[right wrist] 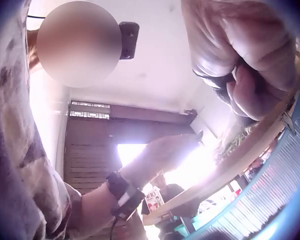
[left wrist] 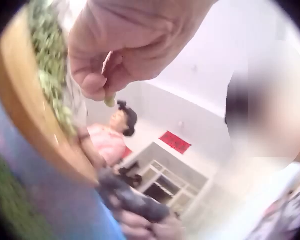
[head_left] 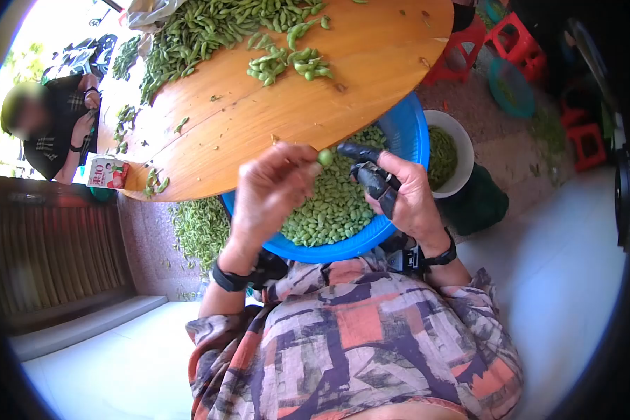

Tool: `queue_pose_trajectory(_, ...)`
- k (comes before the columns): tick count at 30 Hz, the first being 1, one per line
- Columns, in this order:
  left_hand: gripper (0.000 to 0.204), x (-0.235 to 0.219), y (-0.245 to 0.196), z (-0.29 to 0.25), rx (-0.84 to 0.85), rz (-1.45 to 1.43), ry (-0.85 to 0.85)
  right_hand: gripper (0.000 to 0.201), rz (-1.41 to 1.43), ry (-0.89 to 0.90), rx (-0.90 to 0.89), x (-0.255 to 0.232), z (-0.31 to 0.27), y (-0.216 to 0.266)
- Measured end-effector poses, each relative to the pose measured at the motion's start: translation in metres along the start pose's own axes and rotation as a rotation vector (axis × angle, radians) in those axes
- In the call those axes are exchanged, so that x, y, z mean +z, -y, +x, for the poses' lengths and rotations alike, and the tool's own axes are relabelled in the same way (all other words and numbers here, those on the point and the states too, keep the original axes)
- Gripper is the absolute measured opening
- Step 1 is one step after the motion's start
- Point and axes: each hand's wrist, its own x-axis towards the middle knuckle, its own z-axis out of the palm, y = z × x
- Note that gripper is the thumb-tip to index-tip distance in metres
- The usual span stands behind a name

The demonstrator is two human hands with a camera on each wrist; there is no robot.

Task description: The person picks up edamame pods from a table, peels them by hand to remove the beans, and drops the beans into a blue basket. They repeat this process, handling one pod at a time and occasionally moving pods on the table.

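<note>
The left hand [head_left: 269,185] pinches one shelled green bean [head_left: 325,157] just above the blue basin [head_left: 413,133] of beans. The right hand [head_left: 402,196], its fingers in dark covers, is curled beside it and seems to hold nothing. I judge shelling is in hand; the bean needs dropping into the basin. Unshelled pods [head_left: 290,61] lie on the tabletop [head_left: 259,119], and a white bowl [head_left: 462,140] stands near; nothing blocks the way.

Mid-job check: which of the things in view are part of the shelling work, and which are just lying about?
In use:
- left hand, pinching a small green bean
- right hand, with dark finger covers
- round blue plastic basin of shelled beans
- heap of green pods on the round wooden table

Lying about:
- red plastic stools
- red-and-white carton
- white bucket
</note>
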Motion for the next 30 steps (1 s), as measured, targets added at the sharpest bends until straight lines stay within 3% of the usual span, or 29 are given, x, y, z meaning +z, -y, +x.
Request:
queue_pose_trajectory(2, 0.007, 0.019, 0.022, -0.006, -0.033, -0.100, 0.024, 0.018, 0.214, 0.098, 0.107, 0.001, -0.003, -0.001)
queue_pose_trajectory(10, 0.002, 0.036, 0.056, -0.011, 0.007, 0.000, -0.083, 0.010, 0.150, 0.073, 0.134, 0.004, -0.006, -0.010)
queue_pose_trajectory(12, 0.003, 0.035, 0.059, -0.010, 0.037, 0.061, -0.113, 0.009, 0.052, 0.086, 0.103, 0.002, -0.004, -0.014)
queue_pose_trajectory(14, 0.005, 0.033, 0.062, -0.009, 0.187, 0.291, -0.147, 0.009, 0.085, 0.093, 0.100, 0.002, -0.005, -0.015)
queue_pose_trajectory(16, 0.004, 0.032, 0.066, -0.009, 0.209, 0.307, -0.145, 0.010, 0.116, 0.100, 0.096, 0.002, -0.005, -0.015)
queue_pose_trajectory(18, 0.003, 0.031, 0.065, -0.010, 0.230, 0.322, -0.139, 0.012, 0.036, 0.076, -0.054, 0.002, -0.005, -0.015)
queue_pose_trajectory(20, 0.003, 0.028, 0.059, -0.012, -0.122, -0.218, 0.007, 0.014, 0.094, 0.099, 0.000, -0.001, -0.006, -0.013)
queue_pose_trajectory(21, 0.003, 0.025, 0.061, -0.011, -0.125, -0.219, 0.008, 0.015, 0.153, 0.124, 0.051, -0.002, -0.007, -0.013)
queue_pose_trajectory(22, 0.004, 0.021, 0.066, -0.009, -0.239, -0.478, 0.144, 0.015, 0.154, 0.122, 0.053, -0.006, -0.006, -0.017)
queue_pose_trajectory(23, 0.005, 0.019, 0.070, -0.008, -0.352, -0.737, 0.281, 0.017, 0.384, 0.223, 0.187, -0.011, -0.005, -0.024)
queue_pose_trajectory(24, 0.014, 0.029, 0.074, -0.011, -0.367, -0.748, 0.181, 0.020, 0.613, 0.322, 0.321, -0.014, -0.005, -0.028)
queue_pose_trajectory(27, 0.008, 0.023, 0.084, -0.009, -0.411, -0.844, 0.329, 0.015, 0.658, 0.323, 0.348, -0.015, -0.005, -0.031)
queue_pose_trajectory(28, 0.006, 0.024, 0.084, -0.011, -0.435, -0.807, 0.261, 0.015, 0.659, 0.322, 0.351, -0.012, -0.007, -0.032)
queue_pose_trajectory(29, 0.006, 0.025, 0.085, -0.011, -0.437, -0.808, 0.260, 0.015, 0.384, 0.238, 0.269, -0.008, -0.008, -0.031)
queue_pose_trajectory(30, 0.006, 0.026, 0.087, -0.012, -0.335, -0.447, 0.160, 0.015, 0.111, 0.153, 0.186, -0.003, -0.010, -0.030)
